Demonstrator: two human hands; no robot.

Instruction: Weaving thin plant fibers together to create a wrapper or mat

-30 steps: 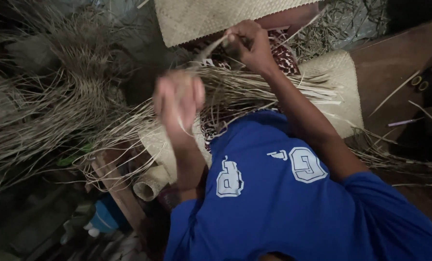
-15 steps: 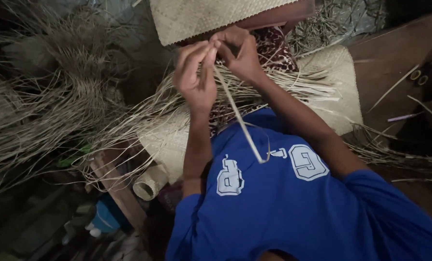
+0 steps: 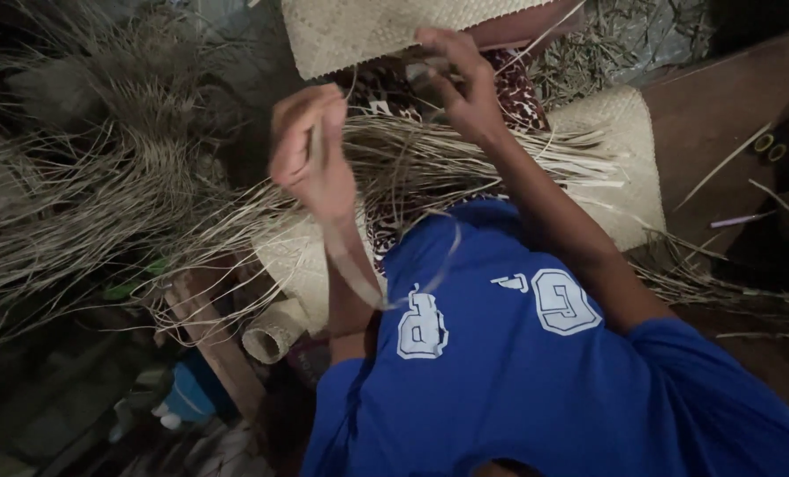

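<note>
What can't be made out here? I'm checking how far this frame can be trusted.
Head view only:
- Left hand: motion blur hides its grip on the strip.
- Right hand: fingertips blurred against the woven mat.
- Mat: cut off by the top edge.
- Lower-left floor: too dark.

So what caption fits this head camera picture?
Left hand pulling a long pale dried-leaf strip while right hand pinches strands beside the tan woven mat.
</note>
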